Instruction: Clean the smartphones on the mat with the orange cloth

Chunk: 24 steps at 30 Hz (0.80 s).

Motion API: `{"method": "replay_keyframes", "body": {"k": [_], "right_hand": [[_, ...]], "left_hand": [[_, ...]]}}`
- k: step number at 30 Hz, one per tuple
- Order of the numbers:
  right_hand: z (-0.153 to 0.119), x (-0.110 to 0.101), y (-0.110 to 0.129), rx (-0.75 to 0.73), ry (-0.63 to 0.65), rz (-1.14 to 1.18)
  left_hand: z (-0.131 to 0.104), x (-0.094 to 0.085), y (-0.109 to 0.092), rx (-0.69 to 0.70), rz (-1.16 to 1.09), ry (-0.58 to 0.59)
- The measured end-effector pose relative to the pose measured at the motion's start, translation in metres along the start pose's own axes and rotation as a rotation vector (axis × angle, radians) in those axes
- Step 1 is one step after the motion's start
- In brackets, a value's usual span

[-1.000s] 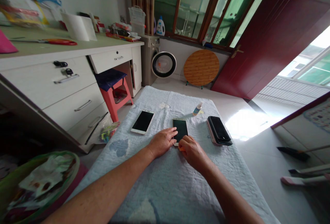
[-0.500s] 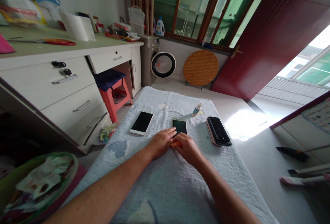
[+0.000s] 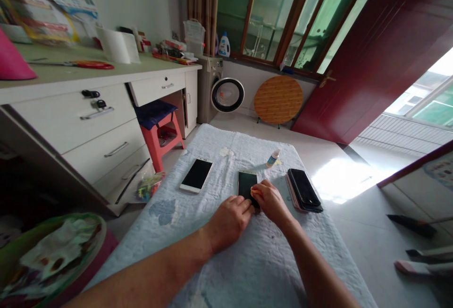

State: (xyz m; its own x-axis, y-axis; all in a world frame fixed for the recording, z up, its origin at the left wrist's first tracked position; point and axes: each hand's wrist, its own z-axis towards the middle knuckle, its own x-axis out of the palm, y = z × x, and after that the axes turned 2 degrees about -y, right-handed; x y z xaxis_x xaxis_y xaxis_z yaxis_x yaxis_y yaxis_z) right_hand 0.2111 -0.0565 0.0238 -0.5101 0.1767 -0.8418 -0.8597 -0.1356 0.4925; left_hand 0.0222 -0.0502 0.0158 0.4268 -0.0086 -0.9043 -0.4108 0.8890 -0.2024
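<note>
A smartphone [image 3: 245,182] with a dark screen lies flat on the pale blue cloth cover [image 3: 212,152]. My left hand [image 3: 230,218] grips its lower end, the fingers curled together over it. Pinched in my right hand [image 3: 271,199] is a small orange cloth [image 3: 254,191], pressed on the right side of the screen. To the left lies a white-framed smartphone [image 3: 197,175]. A small spray bottle [image 3: 272,158] stands beyond my right hand. At the right edge rests a stack of phones, a black smartphone [image 3: 303,187] on top.
A green-rimmed bin [image 3: 104,232] with crumpled tissues stands at lower left. White drawers [image 3: 99,133] and a red stool [image 3: 161,133] flank the cover. Behind are a washing machine [image 3: 208,90] with its door open and a round wooden tabletop [image 3: 278,99].
My right hand has slid the orange cloth up and right over the screen. My left hand has drawn down to the phone's lower end. The view has shifted slightly.
</note>
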Motion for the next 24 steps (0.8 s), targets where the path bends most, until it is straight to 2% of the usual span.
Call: {"method": "replay_keyframes", "body": {"k": [3,8,11,16,20,24], "right_hand": [[0.004,-0.001,0.003,-0.047,0.076,0.053],[0.016,-0.004,0.02,-0.159,0.143,0.139],[0.025,0.002,0.03,-0.246,0.188,0.094],[0.032,0.011,0.031,-0.406,0.382,-0.069],[0.041,0.014,0.027,-0.445,0.387,-0.155],[0.061,0.016,0.022,-0.446,0.345,-0.228]], "left_hand": [[-0.001,0.006,-0.012,0.002,0.041,-0.008],[-0.005,0.02,-0.016,0.034,0.058,-0.003],[-0.007,0.024,-0.018,0.035,0.028,0.04],[-0.007,0.024,-0.023,0.005,-0.062,0.085],[-0.01,0.029,-0.023,-0.02,-0.082,0.071],[-0.014,0.036,-0.022,0.003,-0.052,0.027]]}}
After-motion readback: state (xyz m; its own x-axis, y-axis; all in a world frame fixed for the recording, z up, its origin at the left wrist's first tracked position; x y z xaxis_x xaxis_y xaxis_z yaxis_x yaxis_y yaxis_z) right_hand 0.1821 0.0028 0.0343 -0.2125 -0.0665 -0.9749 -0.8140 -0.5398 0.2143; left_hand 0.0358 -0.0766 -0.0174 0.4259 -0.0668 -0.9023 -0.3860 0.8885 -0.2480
